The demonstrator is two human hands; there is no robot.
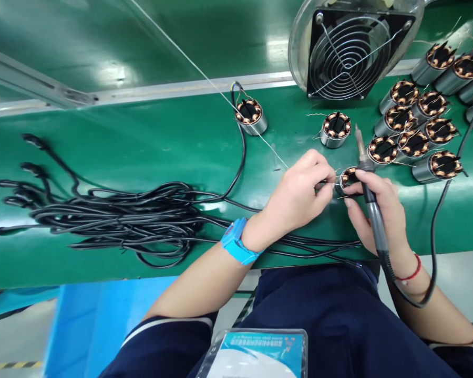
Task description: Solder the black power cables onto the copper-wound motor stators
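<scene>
So the stator [346, 177] being worked on sits right of center, half buried behind the right hand's [391, 212] fingers and the soldering iron [376, 223]. That right grip is closed around the iron, its tip pointing up the frame, with the cord looping past the wrist. The left hand [297, 191] is just beside the stator, grip pinched together on a small dark piece, mostly hidden, so can't tell what exactly. A thin pale wire [189, 62] runs down from the top edge, cutting across another stator [253, 126] at upper middle. Tons of clutter on the green counter [173, 142]: black cable bundle [122, 215] at left, some strands passing under the left forearm, more stators [400, 118] crowding the upper right, and a caged fan [347, 65] up top.
</scene>
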